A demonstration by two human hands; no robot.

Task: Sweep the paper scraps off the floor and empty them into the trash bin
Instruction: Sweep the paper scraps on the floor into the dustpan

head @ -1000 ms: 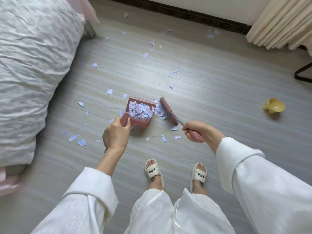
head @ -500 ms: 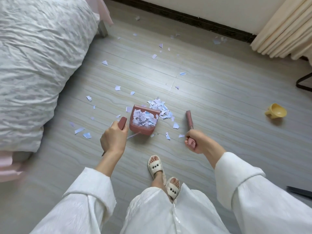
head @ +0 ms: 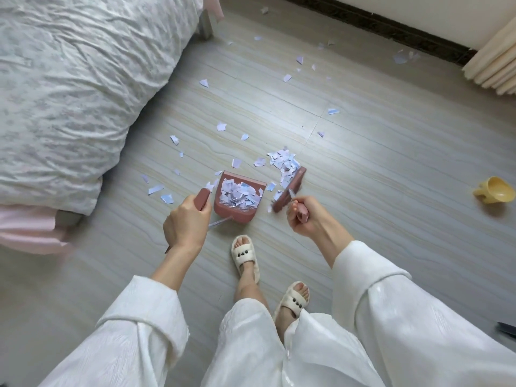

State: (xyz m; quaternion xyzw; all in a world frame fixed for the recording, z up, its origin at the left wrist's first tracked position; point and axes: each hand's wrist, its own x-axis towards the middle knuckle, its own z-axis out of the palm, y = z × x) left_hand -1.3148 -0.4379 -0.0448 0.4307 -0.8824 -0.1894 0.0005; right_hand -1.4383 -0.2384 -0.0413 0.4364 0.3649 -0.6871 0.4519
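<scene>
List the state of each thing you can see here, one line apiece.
Pink plastic dustpan: on the floor, partly filled with paper scraps.
Pink hand broom: head down beside a scrap pile, right of the dustpan.
Left hand: grips the dustpan handle.
Right hand: grips the broom handle.
Loose paper scraps: scattered across the floor.
Yellow plastic cup: lying on its side.

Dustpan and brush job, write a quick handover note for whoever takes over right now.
Left hand grips the dustpan handle; the dustpan sits on the floor, partly filled with scraps.
Right hand grips the brush, its head down beside a pile of scraps just right of the pan.
Done: one load collected.
Left: sweep in that pile, then the loose scraps toward the bed and by the far wall, then empty the pan. No trash bin in view.
</scene>
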